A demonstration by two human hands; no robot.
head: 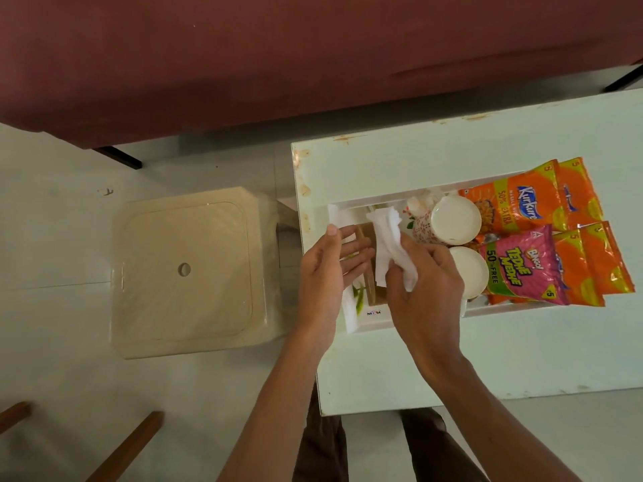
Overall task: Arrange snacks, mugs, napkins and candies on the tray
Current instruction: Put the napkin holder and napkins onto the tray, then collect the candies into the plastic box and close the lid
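The white napkin (pixel 389 238) sits just right of the middle of the frame, bunched in the right hand (pixel 426 273), whose fingers are closed around its lower end while the upper end stands free above the left part of the tray (pixel 351 323). It looks thin, soft and very light, so it will crumple or tear if squeezed hard and will not keep a shape unless folded; a gentle pinch at an edge or corner should serve better than a fistful. The left hand (pixel 330 262) is open beside it, fingers spread flat over the tray and gripping nothing, possibly ready to smooth or fold the paper. To the right on the tray stand two mugs (pixel 455 220) with pale insides, one behind the other, and beyond them lie the snack packets (pixel 515 207), orange ones and a pink one, overlapping the tray's right end. The tray rests on the pale counter (pixel 522 349). A beige plastic stool (pixel 184 269) stands on the floor at centre left.
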